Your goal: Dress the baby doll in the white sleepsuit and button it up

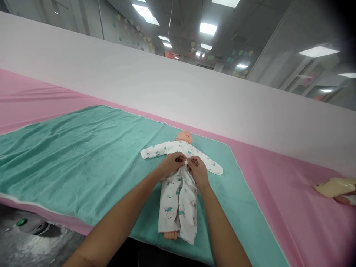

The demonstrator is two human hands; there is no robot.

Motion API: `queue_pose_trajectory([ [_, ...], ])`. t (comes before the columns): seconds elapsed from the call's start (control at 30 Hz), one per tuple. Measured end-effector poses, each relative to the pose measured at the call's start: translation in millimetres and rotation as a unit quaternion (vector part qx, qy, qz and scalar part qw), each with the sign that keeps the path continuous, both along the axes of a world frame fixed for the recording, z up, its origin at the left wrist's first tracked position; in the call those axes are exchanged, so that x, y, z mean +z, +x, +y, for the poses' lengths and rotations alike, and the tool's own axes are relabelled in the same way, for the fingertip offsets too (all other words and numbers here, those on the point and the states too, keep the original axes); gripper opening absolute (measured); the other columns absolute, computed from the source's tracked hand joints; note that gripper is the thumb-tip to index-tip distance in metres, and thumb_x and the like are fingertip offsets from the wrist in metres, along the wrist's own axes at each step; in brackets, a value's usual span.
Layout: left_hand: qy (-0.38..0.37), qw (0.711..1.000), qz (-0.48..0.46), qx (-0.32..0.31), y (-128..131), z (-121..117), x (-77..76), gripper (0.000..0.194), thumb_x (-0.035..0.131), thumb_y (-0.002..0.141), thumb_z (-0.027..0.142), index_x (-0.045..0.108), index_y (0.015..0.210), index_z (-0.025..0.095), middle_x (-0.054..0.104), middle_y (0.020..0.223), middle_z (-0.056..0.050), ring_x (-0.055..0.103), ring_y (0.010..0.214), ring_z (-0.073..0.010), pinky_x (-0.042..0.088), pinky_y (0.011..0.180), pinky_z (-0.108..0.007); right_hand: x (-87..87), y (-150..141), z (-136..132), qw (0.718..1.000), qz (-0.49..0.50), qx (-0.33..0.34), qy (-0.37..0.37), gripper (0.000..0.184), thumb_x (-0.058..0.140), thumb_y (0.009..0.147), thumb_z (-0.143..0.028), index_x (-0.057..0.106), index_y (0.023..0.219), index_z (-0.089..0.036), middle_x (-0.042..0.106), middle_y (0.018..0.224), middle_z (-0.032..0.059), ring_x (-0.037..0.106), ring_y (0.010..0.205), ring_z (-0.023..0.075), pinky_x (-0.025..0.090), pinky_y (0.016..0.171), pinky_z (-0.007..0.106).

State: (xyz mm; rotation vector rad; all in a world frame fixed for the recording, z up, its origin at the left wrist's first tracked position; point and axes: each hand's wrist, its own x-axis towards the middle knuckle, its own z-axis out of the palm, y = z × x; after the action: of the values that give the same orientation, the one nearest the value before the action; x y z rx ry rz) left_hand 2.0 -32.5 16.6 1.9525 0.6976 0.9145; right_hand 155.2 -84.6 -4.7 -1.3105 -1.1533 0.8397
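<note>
A baby doll (184, 137) lies on its back on a teal towel (83, 148), head away from me. It wears a white printed sleepsuit (178, 200) with its sleeves spread out. My left hand (171, 163) and my right hand (198, 170) meet at the doll's chest. Both hands pinch the front edges of the sleepsuit where the two sides come together. One bare foot (170, 234) sticks out of the left trouser leg near the towel's front edge.
The towel lies on a pink sheet (292, 200) over a wide bed or table. A white partition (194, 92) runs along the far side. A cream-coloured object (333, 186) lies at the right edge. A green cap (21, 222) sits on the floor at lower left.
</note>
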Motion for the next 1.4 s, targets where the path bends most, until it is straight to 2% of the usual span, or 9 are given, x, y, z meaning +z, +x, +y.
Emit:
queue_pose_trajectory([
  [0.3, 0.034, 0.997, 0.051, 0.041, 4.3, -3.5, 1.2, 0.022, 0.049, 0.082, 0.030, 0.066, 0.090, 0.019, 0.065, 0.083, -0.002, 0.058, 0.075, -0.0136, 0.042, 0.066, -0.023, -2.3, 8.1, 0.5, 0.998, 0.041, 0.041, 0.006, 0.029, 0.063, 0.074, -0.038, 0.058, 0.094, -0.017, 0.059, 0.074, 0.0028, 0.053, 0.063, 0.0110, 0.035, 0.048, 0.019],
  [0.6, 0.053, 0.995, 0.050, 0.064, 6.8, -5.6, -1.7, 0.020, 0.046, 0.080, 0.024, 0.062, 0.091, 0.018, 0.062, 0.079, -0.002, 0.055, 0.072, -0.0130, 0.041, 0.064, -0.023, -0.7, 8.8, 2.2, 0.999, 0.035, 0.035, -0.004, 0.027, 0.064, 0.072, -0.038, 0.057, 0.086, -0.015, 0.056, 0.063, 0.0012, 0.050, 0.056, 0.0102, 0.034, 0.046, 0.019],
  [0.77, 0.149, 0.980, 0.080, 0.101, 12.4, -2.5, -11.2, 0.015, 0.048, 0.072, 0.016, 0.058, 0.083, 0.017, 0.054, 0.072, -0.001, 0.048, 0.070, -0.0137, 0.037, 0.063, -0.025, -0.9, 6.5, 2.5, 0.999, -0.008, 0.038, -0.022, 0.031, 0.066, 0.070, -0.043, 0.057, 0.085, -0.017, 0.052, 0.060, -0.0018, 0.045, 0.049, 0.0078, 0.033, 0.045, 0.020],
  [1.0, 0.251, 0.960, 0.062, 0.107, 8.9, 3.9, -17.2, 0.031, 0.041, 0.072, 0.005, 0.064, 0.088, 0.018, 0.052, 0.095, -0.006, 0.046, 0.092, -0.0172, 0.037, 0.083, -0.030, -8.6, 2.1, 3.6, 0.999, -0.027, -0.025, -0.003, 0.032, 0.058, 0.076, -0.048, 0.054, 0.087, -0.018, 0.048, 0.055, -0.0029, 0.043, 0.046, 0.0092, 0.033, 0.044, 0.022],
  [1.07, 0.254, 0.959, 0.060, 0.109, 5.9, 6.5, -17.4, 0.027, 0.041, 0.074, 0.005, 0.064, 0.081, 0.018, 0.053, 0.095, -0.006, 0.046, 0.093, -0.0171, 0.037, 0.085, -0.031, -9.3, 1.9, 2.0, 0.995, -0.077, -0.063, 0.028, 0.033, 0.054, 0.078, -0.049, 0.056, 0.092, -0.018, 0.056, 0.066, 0.0013, 0.050, 0.056, 0.0125, 0.040, 0.051, 0.024],
  [1.13, 0.252, 0.959, 0.056, 0.114, 2.8, 10.3, -18.5, 0.023, 0.040, 0.075, 0.006, 0.061, 0.071, 0.016, 0.054, 0.093, -0.005, 0.046, 0.091, -0.0166, 0.036, 0.085, -0.031, -9.6, 2.4, 0.6, 0.979, -0.164, -0.090, 0.085, 0.035, 0.051, 0.081, -0.048, 0.060, 0.100, -0.020, 0.061, 0.096, 0.0074, 0.057, 0.085, 0.0182, 0.046, 0.073, 0.032],
  [1.23, 0.248, 0.956, 0.062, 0.143, -3.9, 19.9, -23.2, 0.023, 0.039, 0.077, 0.007, 0.054, 0.063, 0.015, 0.055, 0.089, -0.005, 0.048, 0.089, -0.0158, 0.037, 0.084, -0.030, -13.6, 7.3, 1.5, 0.958, -0.256, -0.041, 0.125, 0.038, 0.045, 0.086, -0.047, 0.059, 0.113, -0.025, 0.043, 0.134, 0.0045, 0.035, 0.126, 0.0212, 0.030, 0.104, 0.039],
  [1.33, 0.258, 0.931, 0.129, 0.222, -17.5, 34.1, -32.5, 0.021, 0.039, 0.078, 0.007, 0.058, 0.076, 0.016, 0.056, 0.100, -0.007, 0.047, 0.099, -0.0184, 0.036, 0.087, -0.033, -26.4, 22.1, 7.6, 0.959, -0.269, 0.011, 0.091, 0.048, 0.036, 0.089, -0.050, 0.043, 0.132, -0.029, 0.028, 0.144, -0.0003, 0.021, 0.135, 0.0182, 0.021, 0.110, 0.037],
  [1.4, 0.256, 0.896, 0.208, 0.296, -31.5, 44.8, -40.5, 0.026, 0.041, 0.078, 0.010, 0.058, 0.097, 0.017, 0.051, 0.118, -0.009, 0.040, 0.113, -0.0228, 0.033, 0.092, -0.038, -38.5, 39.8, 12.9, 0.952, -0.300, -0.005, 0.063, 0.053, 0.030, 0.091, -0.051, 0.035, 0.138, -0.026, 0.024, 0.146, -0.0002, 0.018, 0.136, 0.0167, 0.018, 0.111, 0.037],
])
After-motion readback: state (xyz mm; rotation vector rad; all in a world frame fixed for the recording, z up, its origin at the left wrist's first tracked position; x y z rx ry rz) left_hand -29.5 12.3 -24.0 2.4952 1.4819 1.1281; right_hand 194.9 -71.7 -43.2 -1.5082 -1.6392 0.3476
